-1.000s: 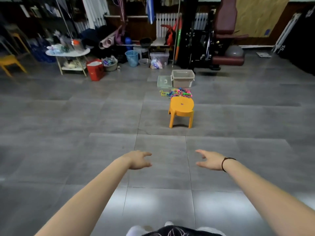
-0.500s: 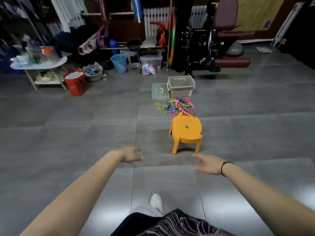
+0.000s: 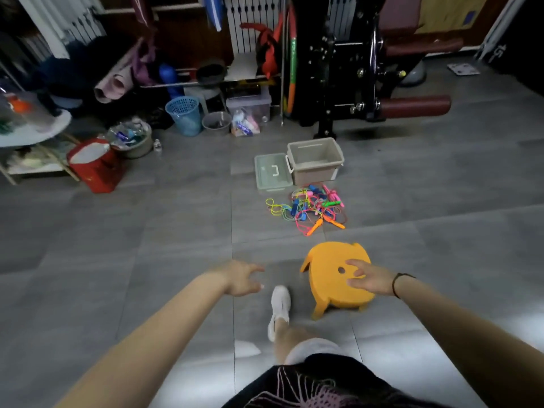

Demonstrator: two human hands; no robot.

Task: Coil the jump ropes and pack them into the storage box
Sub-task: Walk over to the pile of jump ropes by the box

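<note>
Stool (image 3: 326, 285), nearer than before, now sits beneath the right hand (image 3: 369, 279); left hand (image 3: 241, 278) hovers alongside, both empty, fingers spread. Past the stool lie tangled jump ropes (image 3: 309, 207), then the storage box (image 3: 315, 161).

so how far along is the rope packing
Barely begun. Done: the box is open and looks empty, with its lid lying beside it. In hand: nothing. The left hand and right hand are both open, the right over the stool. Left: all the ropes, lying in one tangled pile in front of the box, need coiling and packing.
</note>
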